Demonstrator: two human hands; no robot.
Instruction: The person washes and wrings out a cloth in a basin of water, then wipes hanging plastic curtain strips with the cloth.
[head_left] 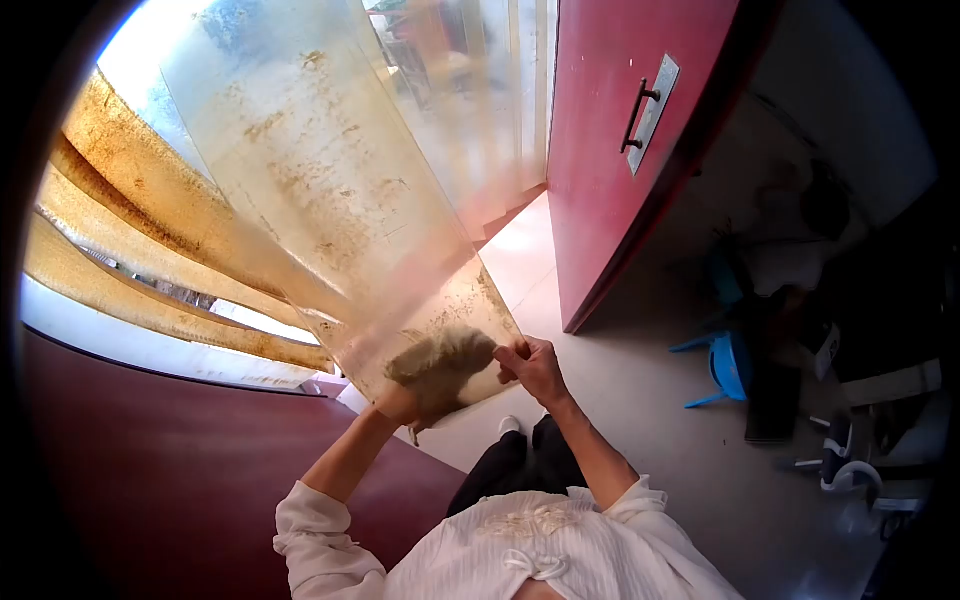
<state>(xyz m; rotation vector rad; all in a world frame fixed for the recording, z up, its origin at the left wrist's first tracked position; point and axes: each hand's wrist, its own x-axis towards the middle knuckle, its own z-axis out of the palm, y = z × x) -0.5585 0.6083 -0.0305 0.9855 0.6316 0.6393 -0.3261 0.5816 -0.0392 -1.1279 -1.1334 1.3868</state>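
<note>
A wide translucent plastic curtain strip (340, 190), smeared with brown stains, hangs slantwise in front of me. Its lower right edge is pinched between the thumb and fingers of my right hand (535, 370). My left hand (403, 402) is behind the lower end of the strip and shows dimly through it. A dirty greenish-brown cloth (440, 362) is in that hand, against the back of the plastic. The cloth hides most of the left fingers.
Yellow-brown stained strips (150, 180) bow out at the left, above a dark red door panel (180, 450). A red door (640, 130) with a metal handle stands at the right. Beyond it are a blue stool (728, 365) and dark clutter on the floor.
</note>
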